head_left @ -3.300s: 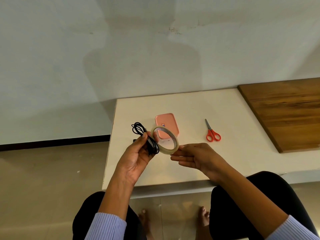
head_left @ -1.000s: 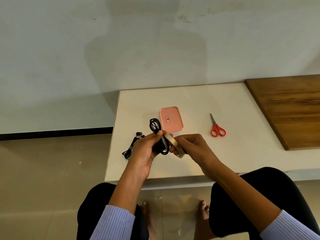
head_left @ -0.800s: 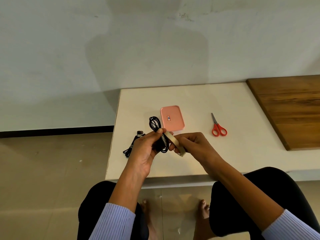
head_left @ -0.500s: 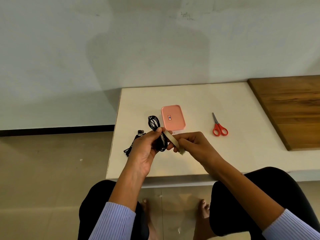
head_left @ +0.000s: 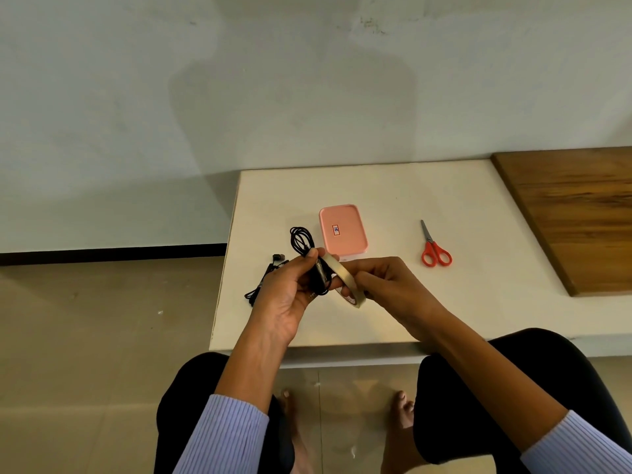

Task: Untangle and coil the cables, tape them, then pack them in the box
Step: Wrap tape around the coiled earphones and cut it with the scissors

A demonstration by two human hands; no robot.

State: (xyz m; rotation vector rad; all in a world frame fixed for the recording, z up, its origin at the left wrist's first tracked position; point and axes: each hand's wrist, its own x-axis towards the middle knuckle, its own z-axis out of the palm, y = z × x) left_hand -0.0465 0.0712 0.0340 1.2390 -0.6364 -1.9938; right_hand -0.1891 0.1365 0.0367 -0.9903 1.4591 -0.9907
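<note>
Ribbed lilac sleeves [head_left: 222, 436], seemingly black trousers [head_left: 478, 381]

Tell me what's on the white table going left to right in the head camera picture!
Loose black cable → left hand holding the coiled black cable → tape roll in the right hand → red scissors → wooden board.

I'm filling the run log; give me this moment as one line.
stage: taping | left hand: grips coiled cable | right hand: holds tape roll against it | box: closed | scissors: untouched
</note>
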